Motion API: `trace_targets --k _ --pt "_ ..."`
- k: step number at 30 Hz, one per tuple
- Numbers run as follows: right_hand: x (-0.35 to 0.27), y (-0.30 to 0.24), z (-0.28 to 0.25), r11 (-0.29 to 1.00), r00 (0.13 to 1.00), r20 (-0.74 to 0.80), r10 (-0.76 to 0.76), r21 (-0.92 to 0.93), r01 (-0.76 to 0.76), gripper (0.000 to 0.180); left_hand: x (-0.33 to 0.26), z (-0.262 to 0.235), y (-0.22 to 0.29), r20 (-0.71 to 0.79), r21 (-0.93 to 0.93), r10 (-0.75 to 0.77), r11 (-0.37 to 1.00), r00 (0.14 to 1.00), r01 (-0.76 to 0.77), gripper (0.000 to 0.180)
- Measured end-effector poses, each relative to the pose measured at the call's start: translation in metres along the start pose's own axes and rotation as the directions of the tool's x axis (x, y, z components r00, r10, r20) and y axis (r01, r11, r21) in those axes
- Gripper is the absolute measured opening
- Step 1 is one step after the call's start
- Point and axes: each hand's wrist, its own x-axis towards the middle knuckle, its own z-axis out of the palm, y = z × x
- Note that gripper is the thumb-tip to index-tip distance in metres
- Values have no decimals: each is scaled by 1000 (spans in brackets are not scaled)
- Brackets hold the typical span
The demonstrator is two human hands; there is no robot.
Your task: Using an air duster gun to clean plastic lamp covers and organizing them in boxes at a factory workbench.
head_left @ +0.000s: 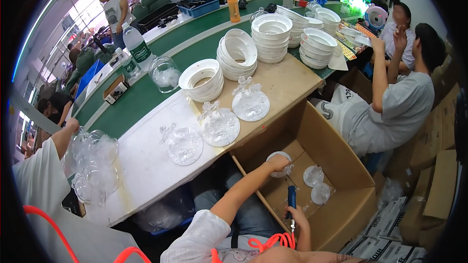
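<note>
My left hand point(279, 162) reaches into an open cardboard box point(341, 158) and is closed on the rim of a round clear plastic piece point(274, 156). In my right hand point(298, 216) is a blue air blow gun point(291, 197), its thin nozzle pointing at that piece. A coiled orange hose point(278, 241) runs from the gun's lower end. On the box floor lie two more clear round pieces point(313, 176), side by side. Three clear discs with knobbly clear parts attached, one a clear disc point(221, 127), rest on the table above the box.
Stacks of white plastic rings point(237, 51) stand along the table's point(146, 151) far side, near a clear dome point(165, 74) and water bottle point(136, 44). Bagged clear domes point(95, 165) sit at left by a co-worker's arm. Another person point(390, 97) sits beyond the box at right.
</note>
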Motion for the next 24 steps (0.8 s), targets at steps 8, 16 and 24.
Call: trace_targets --k 8,16,24 --pt "3 2 11 1000 1000 15 -6 -22 7 21 -12 -1 -9 20 8 -7 1000 1000 7 22" --pt "2 9 -2 999 1000 -16 27 -43 -28 21 0 -11 8 98 -84 3 996 995 5 42" --pt "10 16 -6 982 999 -25 35 -183 -39 24 4 3 -4 63 -62 15 998 998 -11 33"
